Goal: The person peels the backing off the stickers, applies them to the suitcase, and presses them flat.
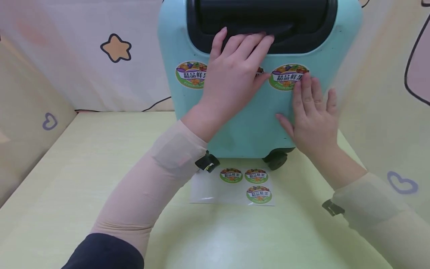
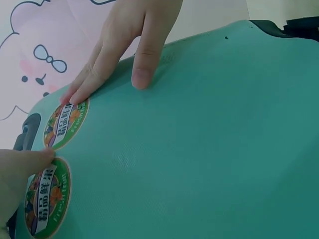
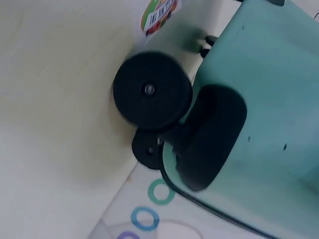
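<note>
A turquoise suitcase (image 1: 248,127) stands upright, with oval fruit stickers in a row below its black recessed panel (image 1: 262,18). My left hand (image 1: 231,74) lies over the middle of the row, its fingertips on the panel's lower rim, hiding most of a middle sticker. My right hand (image 1: 314,116) rests straight fingers on the case, fingertips touching the edge of the right sticker (image 1: 285,76). The left sticker (image 1: 189,74) is partly covered by my left hand. In the left wrist view, my left thumb (image 2: 25,172) lies between two stickers; the right wrist view misses the right hand.
A sticker sheet (image 1: 208,190) with 3 visible oval stickers lies on the pale table (image 1: 100,168) before the suitcase. A black caster wheel (image 1: 277,158) shows below the case, larger in the right wrist view. Printed cloth walls (image 1: 134,82) surround the table.
</note>
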`<state>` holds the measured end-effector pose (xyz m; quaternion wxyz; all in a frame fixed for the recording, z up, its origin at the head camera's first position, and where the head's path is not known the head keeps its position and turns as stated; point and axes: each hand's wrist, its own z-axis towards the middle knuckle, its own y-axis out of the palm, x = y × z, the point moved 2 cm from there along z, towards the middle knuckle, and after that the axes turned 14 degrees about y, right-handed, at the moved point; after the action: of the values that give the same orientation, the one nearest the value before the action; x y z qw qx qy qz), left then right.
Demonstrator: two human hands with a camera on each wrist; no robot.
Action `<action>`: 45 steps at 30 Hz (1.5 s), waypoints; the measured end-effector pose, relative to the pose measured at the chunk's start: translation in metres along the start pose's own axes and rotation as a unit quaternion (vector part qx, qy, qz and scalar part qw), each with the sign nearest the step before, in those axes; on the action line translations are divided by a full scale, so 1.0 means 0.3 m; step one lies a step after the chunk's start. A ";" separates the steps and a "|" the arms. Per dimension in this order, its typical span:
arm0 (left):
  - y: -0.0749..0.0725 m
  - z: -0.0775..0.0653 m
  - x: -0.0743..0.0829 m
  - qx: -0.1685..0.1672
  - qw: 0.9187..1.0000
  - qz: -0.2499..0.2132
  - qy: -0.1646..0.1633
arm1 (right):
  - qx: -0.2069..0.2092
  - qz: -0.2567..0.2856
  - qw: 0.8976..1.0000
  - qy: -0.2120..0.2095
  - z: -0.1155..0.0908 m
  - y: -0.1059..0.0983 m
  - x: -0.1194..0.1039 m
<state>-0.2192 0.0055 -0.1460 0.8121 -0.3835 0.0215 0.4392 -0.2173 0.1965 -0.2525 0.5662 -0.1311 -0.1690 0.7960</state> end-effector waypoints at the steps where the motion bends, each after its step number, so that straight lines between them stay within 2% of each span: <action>1: -0.001 0.000 0.000 -0.003 1.000 0.001 0.000 | 0.001 0.001 1.000 -0.009 0.000 0.001 -0.006; 6: -0.002 0.004 0.008 -0.009 1.000 0.001 0.002 | -0.002 0.007 0.998 -0.066 0.016 0.013 -0.064; 9: -0.003 0.006 0.011 -0.007 1.000 0.001 0.004 | -0.007 -0.003 0.997 -0.076 0.036 0.026 -0.090; 17: -0.004 0.007 0.009 -0.003 1.000 -0.001 0.005 | -0.025 -0.018 0.997 -0.074 0.048 0.026 -0.087; 24: -0.005 -0.004 0.005 -0.005 1.000 -0.001 0.000 | -0.005 -0.009 0.997 -0.070 0.048 0.028 -0.071; 32: -0.003 -0.002 0.006 -0.004 1.000 -0.003 0.003 | 0.009 -0.013 1.000 -0.022 0.046 0.011 -0.026; 40: -0.004 0.004 0.005 -0.011 1.000 -0.003 0.004 | -0.022 -0.011 1.000 0.006 0.053 -0.007 0.000; 45: -0.009 0.002 0.005 -0.007 1.000 -0.002 -0.001 | -0.002 0.001 1.000 -0.009 0.068 -0.006 -0.024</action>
<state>-0.2166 0.0060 -0.1444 0.8102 -0.3890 0.0165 0.4381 -0.2215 0.1878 -0.2331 0.5638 -0.1252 -0.1760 0.7971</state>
